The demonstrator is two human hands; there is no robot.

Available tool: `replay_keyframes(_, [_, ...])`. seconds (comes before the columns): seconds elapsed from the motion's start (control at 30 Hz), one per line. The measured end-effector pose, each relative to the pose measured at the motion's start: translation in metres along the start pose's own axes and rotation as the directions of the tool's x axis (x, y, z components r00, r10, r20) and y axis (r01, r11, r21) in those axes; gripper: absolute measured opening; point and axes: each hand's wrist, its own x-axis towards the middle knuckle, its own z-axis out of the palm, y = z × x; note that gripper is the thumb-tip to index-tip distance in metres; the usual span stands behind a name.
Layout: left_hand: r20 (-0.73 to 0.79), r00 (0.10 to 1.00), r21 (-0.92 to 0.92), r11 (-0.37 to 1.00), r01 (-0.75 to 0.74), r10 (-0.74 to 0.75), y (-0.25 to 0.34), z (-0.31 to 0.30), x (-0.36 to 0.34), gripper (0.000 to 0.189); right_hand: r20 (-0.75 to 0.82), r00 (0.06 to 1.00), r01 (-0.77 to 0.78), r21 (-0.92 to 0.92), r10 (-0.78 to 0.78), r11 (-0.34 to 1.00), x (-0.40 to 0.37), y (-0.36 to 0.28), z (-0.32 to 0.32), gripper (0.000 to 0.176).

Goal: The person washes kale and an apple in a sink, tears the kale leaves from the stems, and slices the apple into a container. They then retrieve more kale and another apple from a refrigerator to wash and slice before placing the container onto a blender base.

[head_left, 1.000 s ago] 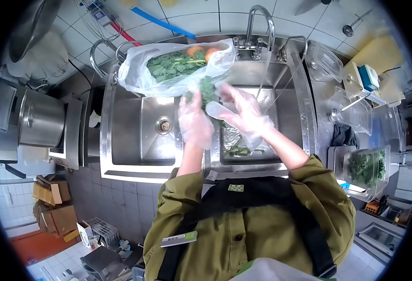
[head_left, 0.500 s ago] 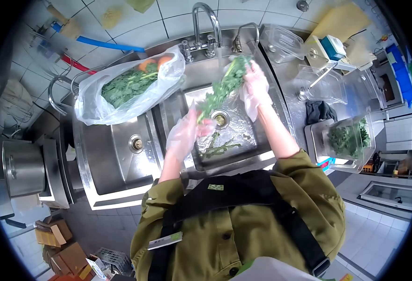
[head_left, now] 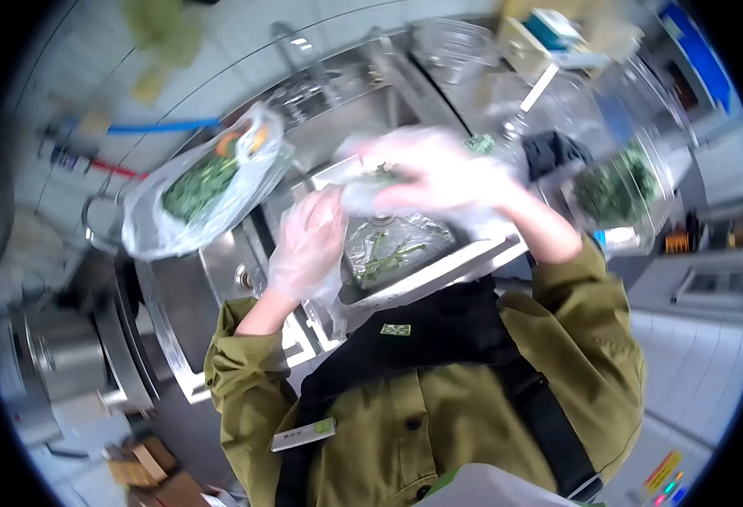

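My left hand (head_left: 308,237), in a clear plastic glove, is closed over the sink divider, its fingers curled in. What it holds, if anything, is hidden. My right hand (head_left: 430,177), also gloved, is over the right sink basin, its fingers pointing left towards my left hand and badly smeared by motion. Bits of leafy greens (head_left: 479,144) show just beyond the right hand; the rest of the bunch is hidden. Below the hands, several cut green stems (head_left: 388,255) lie in shallow water in the right basin (head_left: 439,249).
A clear plastic bag (head_left: 147,232) with greens and orange produce rests on the left of the sink. The tap (head_left: 295,55) stands at the back. On the right are a clear container of greens (head_left: 616,186), a dark cloth (head_left: 553,152) and clear plastic tubs (head_left: 451,51).
The view has turned and tilted. Both hands have come nearer each other, the right one sweeping left in front of the greens. The greens, plain between the hands before, are now mostly covered.
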Motion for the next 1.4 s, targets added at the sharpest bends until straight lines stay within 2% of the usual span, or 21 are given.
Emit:
replay_keyframes(0.07, [0.091,0.996,0.008,1.0,-0.027,0.026,0.011,-0.003,0.004,0.025,0.199,0.979,-0.079,0.143,0.05,0.987,0.003,-0.005,0.028,0.033])
replay_keyframes(0.1, [0.139,0.986,0.121,0.987,-0.106,0.089,0.008,-0.004,-0.002,0.029,-0.059,0.991,0.126,0.084,-0.121,0.989,-0.005,0.001,0.045,0.026])
replay_keyframes(0.13, [0.197,0.964,0.109,0.973,-0.204,0.18,0.007,-0.009,0.0,0.029,-0.164,0.971,0.177,0.022,-0.172,0.984,-0.013,0.001,0.046,0.022])
replay_keyframes(0.17, [0.315,0.926,0.155,0.951,-0.266,0.208,0.008,-0.012,-0.001,0.027,-0.069,0.976,0.201,-0.077,-0.206,0.977,-0.019,-0.004,0.036,0.02])
replay_keyframes(0.23, [0.44,0.885,-0.105,0.987,-0.121,0.155,0.019,-0.01,0.009,0.011,0.041,0.978,0.206,-0.14,-0.203,0.968,-0.035,-0.014,0.028,0.018])
replay_keyframes(0.3, [0.45,0.882,-0.236,0.971,-0.036,0.142,0.032,-0.004,0.015,0.008,0.097,0.968,0.231,-0.001,-0.23,0.973,-0.049,-0.02,0.012,0.017])
replay_keyframes(0.37, [0.429,0.866,-0.158,0.965,-0.209,0.258,0.05,-0.006,0.021,0.01,0.081,0.967,0.253,-0.149,-0.243,0.956,-0.065,-0.034,-0.005,0.017])
replay_keyframes(0.4, [0.291,0.872,-0.152,0.919,-0.364,0.393,0.066,-0.012,0.03,0.015,0.077,0.963,0.268,-0.22,-0.257,0.938,-0.072,-0.049,-0.022,0.017])
replay_keyframes(0.5, [0.294,0.769,-0.262,0.822,-0.506,0.568,0.092,-0.04,0.059,0.021,0.18,0.963,0.25,-0.337,-0.198,0.908,-0.092,-0.084,-0.065,0.014])
replay_keyframes(0.6, [0.324,0.685,-0.32,0.757,-0.57,0.652,0.099,-0.046,0.076,0.021,0.025,0.958,0.281,-0.279,-0.286,0.918,-0.104,-0.08,-0.074,0.014])
replay_keyframes(0.83, [0.24,0.7,-0.242,0.74,-0.628,0.673,0.094,-0.049,0.083,0.023,0.209,0.956,0.274,-0.398,-0.204,0.875,-0.15,-0.078,-0.13,0.008])
replay_keyframes(0.87, [0.381,0.679,-0.352,0.777,-0.521,0.628,0.099,-0.053,0.087,0.022,0.236,0.954,0.273,-0.43,-0.184,0.86,-0.158,-0.079,-0.142,0.009])
replay_keyframes(0.97, [0.394,0.739,-0.226,0.837,-0.498,0.546,0.093,-0.055,0.089,0.02,0.265,0.956,0.258,-0.573,-0.122,0.778,-0.177,-0.066,-0.188,0.014])
replay_keyframes(1.07, [0.38,0.915,0.001,0.989,-0.15,0.138,0.036,-0.033,0.052,0.012,0.05,0.997,0.072,-0.685,-0.051,0.725,-0.206,-0.041,-0.241,0.02])
replay_keyframes(1.1, [0.372,0.928,0.042,0.998,-0.036,0.018,0.027,-0.025,0.046,0.011,-0.176,0.984,-0.099,-0.487,0.013,0.868,-0.221,-0.025,-0.252,0.008])
replay_keyframes(1.13, [0.373,0.928,0.071,0.997,-0.004,-0.023,0.023,-0.017,0.043,0.009,-0.465,0.87,-0.272,-0.181,0.161,0.945,-0.234,-0.015,-0.246,0.005])
replay_keyframes(1.2, [0.349,0.937,0.072,0.997,-0.039,0.011,0.027,-0.001,0.039,0.009,-0.397,0.807,-0.572,-0.34,0.437,0.747,-0.267,0.024,-0.236,0.014])
replay_keyframes(1.23, [0.333,0.942,0.075,0.996,-0.052,0.024,0.029,0.003,0.038,0.009,-0.288,0.688,-0.71,-0.459,0.667,0.534,-0.274,0.031,-0.229,0.028])
replay_keyframes(1.3, [0.491,0.869,0.032,0.998,0.051,-0.06,0.025,0.003,0.035,0.01,-0.22,0.804,-0.573,-0.536,0.552,0.621,-0.303,0.041,-0.211,0.032])
replay_keyframes(1.37, [0.613,0.778,0.049,0.99,0.134,-0.136,0.02,0.007,0.028,0.01,-0.527,0.507,-0.852,-0.183,0.682,0.491,-0.29,0.016,-0.211,0.031])
replay_keyframes(1.4, [0.608,0.784,0.035,0.99,0.136,-0.129,0.012,0.017,0.018,0.01,-0.576,0.632,-0.771,-0.408,0.517,0.488,-0.29,0.016,-0.219,0.022])
